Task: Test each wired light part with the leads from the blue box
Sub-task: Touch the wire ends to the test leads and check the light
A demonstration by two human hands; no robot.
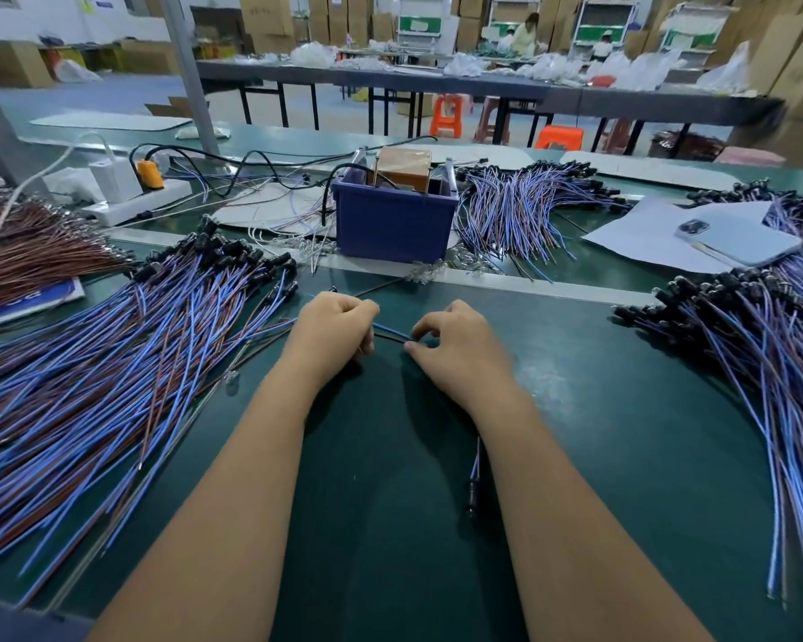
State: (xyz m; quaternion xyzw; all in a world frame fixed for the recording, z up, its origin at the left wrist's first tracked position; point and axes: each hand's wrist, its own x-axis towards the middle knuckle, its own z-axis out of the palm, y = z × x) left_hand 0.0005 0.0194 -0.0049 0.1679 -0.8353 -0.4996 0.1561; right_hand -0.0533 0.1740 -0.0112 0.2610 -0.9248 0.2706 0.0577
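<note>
The blue box stands at the middle back of the green bench, with a brown transformer-like block inside and thin leads running from it toward me. My left hand is curled round thin wires in front of the box. My right hand pinches the blue and dark wires of a wired light part stretched between both hands. The part's light end is hidden in my hands. A big heap of blue and brown wired parts lies on the left, another heap on the right.
A third wired bundle lies right of the box. A phone rests on white paper at the right. A power strip with a white adapter and orange plug sits back left. One loose part lies by my right forearm.
</note>
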